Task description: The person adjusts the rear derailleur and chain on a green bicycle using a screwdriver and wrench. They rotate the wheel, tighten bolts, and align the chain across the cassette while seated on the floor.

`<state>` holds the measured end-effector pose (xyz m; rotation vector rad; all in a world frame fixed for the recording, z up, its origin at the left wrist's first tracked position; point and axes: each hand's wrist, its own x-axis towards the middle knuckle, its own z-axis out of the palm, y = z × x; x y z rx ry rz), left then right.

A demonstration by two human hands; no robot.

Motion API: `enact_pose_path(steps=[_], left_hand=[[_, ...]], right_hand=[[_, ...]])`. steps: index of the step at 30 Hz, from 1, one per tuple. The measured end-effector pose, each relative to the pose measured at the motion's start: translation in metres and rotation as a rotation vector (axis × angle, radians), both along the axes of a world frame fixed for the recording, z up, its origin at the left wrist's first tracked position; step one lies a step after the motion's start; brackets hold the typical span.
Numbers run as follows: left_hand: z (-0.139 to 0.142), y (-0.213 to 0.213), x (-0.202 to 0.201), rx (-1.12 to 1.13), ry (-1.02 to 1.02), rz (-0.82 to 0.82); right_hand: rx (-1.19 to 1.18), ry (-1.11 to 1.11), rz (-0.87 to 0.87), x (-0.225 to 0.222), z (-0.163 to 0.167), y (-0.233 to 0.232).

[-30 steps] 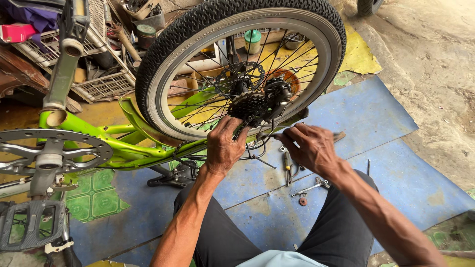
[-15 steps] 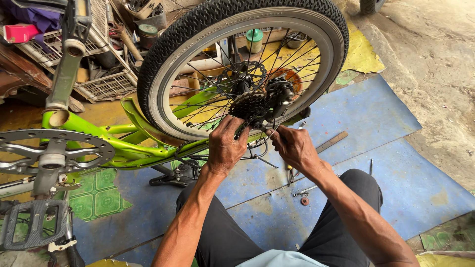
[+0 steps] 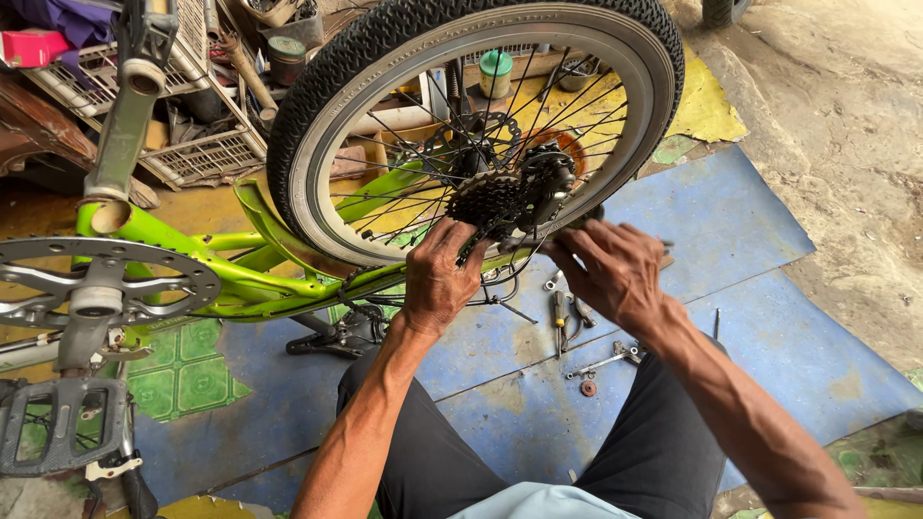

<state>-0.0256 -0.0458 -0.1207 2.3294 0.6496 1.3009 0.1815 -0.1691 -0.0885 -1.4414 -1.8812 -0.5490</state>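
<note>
One lime-green bicycle frame (image 3: 260, 279) lies upside down on blue floor mat (image 3: 731, 231), so drivetrain faces up for work. One silver toothed chainring (image 3: 101, 279) and one grey flat pedal (image 3: 58, 423) sit past mat's left edge. One black-tyred spoked rear wheel (image 3: 471, 125) stands over mat's far edge, one dark sprocket cluster (image 3: 488, 199) at hub. Left hand (image 3: 440, 279) closed around chain below sprockets, steadying it. Right hand (image 3: 608, 271) curled at derailleur; grip hidden. Several small metal tools (image 3: 577, 332) near mat's centre, within reach.
</note>
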Motion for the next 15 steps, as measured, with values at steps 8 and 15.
enact_pose_path(steps=[8, 15], left_hand=[[0.003, -0.001, -0.001, -0.002, -0.009, -0.013], [0.001, -0.001, 0.0, 0.009, -0.003, -0.003]], right_hand=[[-0.155, 0.341, 0.049, 0.0, -0.048, 0.01], [-0.246, 0.509, 0.005, -0.01, -0.069, 0.021]])
